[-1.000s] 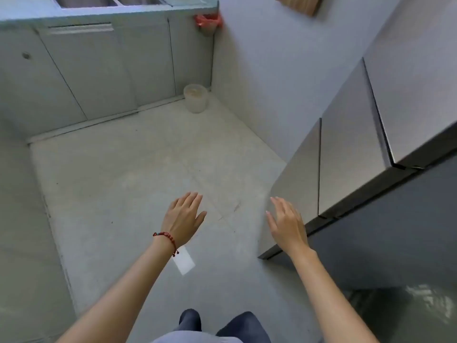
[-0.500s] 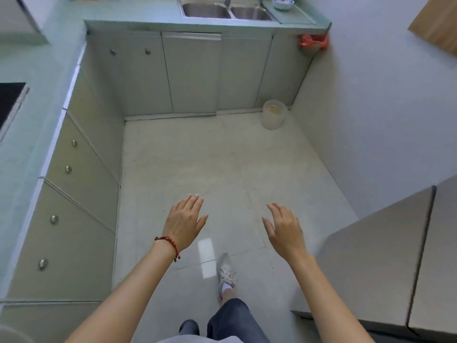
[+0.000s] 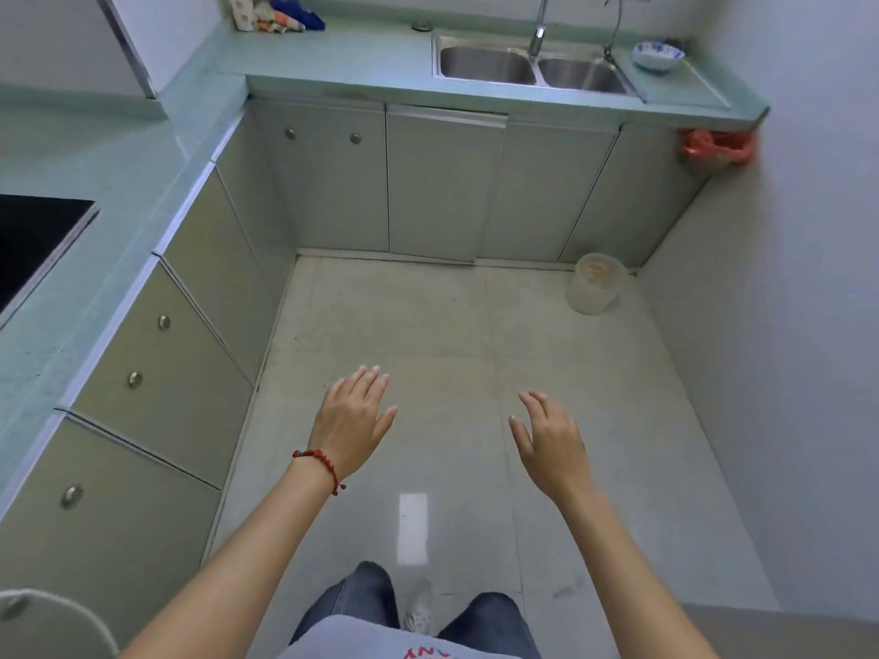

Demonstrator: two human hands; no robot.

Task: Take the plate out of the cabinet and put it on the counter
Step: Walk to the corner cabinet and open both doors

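No plate is in view. My left hand (image 3: 351, 420), with a red bead bracelet at the wrist, hovers over the floor with fingers spread and holds nothing. My right hand (image 3: 549, 442) hovers beside it, also empty with fingers apart. Closed pale cabinet doors (image 3: 444, 183) run under the green counter (image 3: 333, 59) at the far wall, and more closed doors with round knobs (image 3: 157, 373) line the left side. Both hands are well short of any door.
A double steel sink (image 3: 530, 69) sits in the far counter with a blue-patterned bowl (image 3: 658, 54) to its right. A black cooktop (image 3: 33, 235) is at the left. A translucent bucket (image 3: 597, 283) stands in the far right floor corner; a red bag (image 3: 716, 147) hangs above.
The view has swung left, away from the steel cabinet on the right, toward the sink counter and left cabinets. Both hands stay raised, open and empty.
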